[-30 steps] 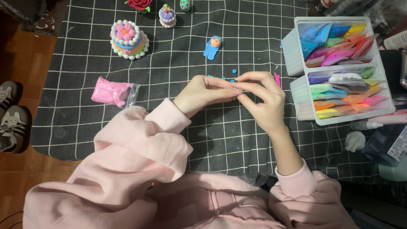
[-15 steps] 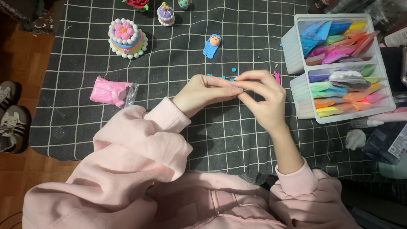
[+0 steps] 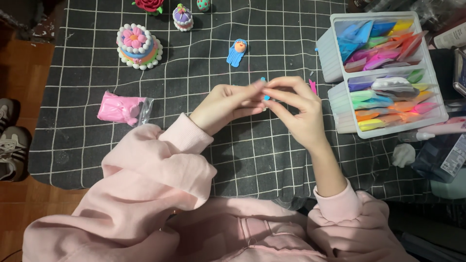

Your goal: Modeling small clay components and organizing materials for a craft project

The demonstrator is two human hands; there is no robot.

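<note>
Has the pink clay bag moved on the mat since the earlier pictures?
No. The pink clay bag lies at the same spot on the checked mat, below and left of the small clay cake, as before.

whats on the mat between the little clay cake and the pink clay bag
Nothing: in the head view only bare black gridded mat separates the cake from the pink bag.

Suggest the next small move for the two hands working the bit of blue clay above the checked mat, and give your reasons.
Probably keep pinching and rolling: the left hand and right hand meet fingertip to fingertip on a tiny blue clay piece, held above the mat, apart from the blue figure.
</note>
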